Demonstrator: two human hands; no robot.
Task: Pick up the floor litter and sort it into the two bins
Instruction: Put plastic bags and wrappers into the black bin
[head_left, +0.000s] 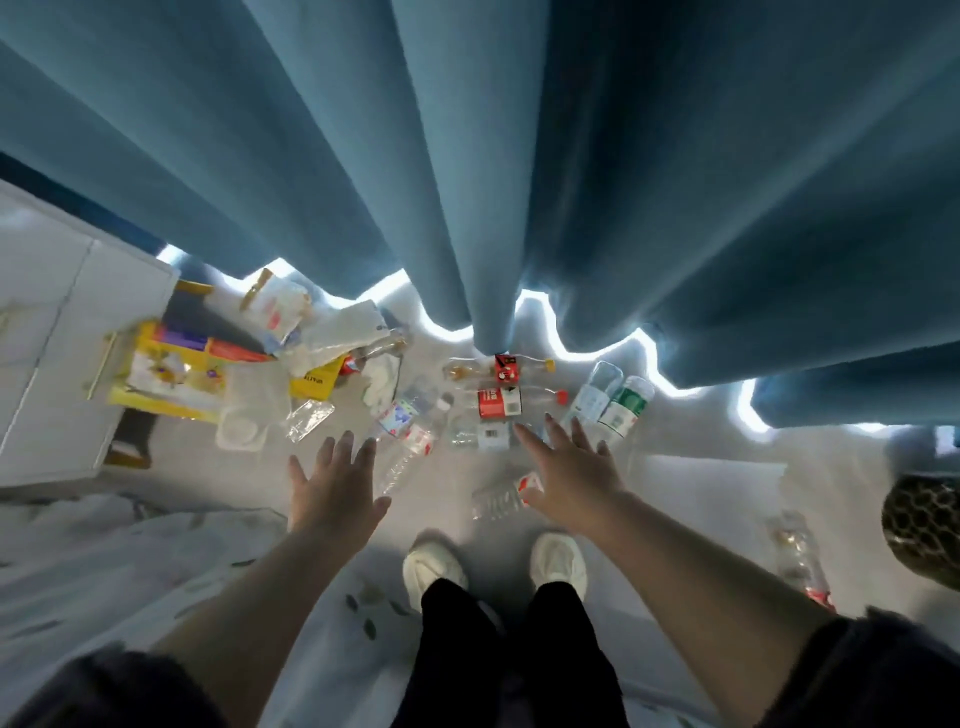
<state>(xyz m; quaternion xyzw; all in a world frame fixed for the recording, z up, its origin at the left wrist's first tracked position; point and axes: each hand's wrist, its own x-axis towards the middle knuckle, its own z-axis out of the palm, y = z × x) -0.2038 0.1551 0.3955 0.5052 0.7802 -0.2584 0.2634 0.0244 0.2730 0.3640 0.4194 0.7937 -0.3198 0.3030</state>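
Both hands, the left hand (335, 486) and right hand (569, 467), are wide and hold nothing; grab one clear bottle (405, 447) around its middle.

Curtain (467, 156) teal-blue; cabinet (57, 332) white; bag (171, 374) yellow, purple stripe; carton (498, 401) red-white; shoes (434, 566) cream; trousers (467, 649) black.

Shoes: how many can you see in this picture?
2. The left shoe and the right shoe stand side by side on the pale floor, below the two open hands. None seem hidden.
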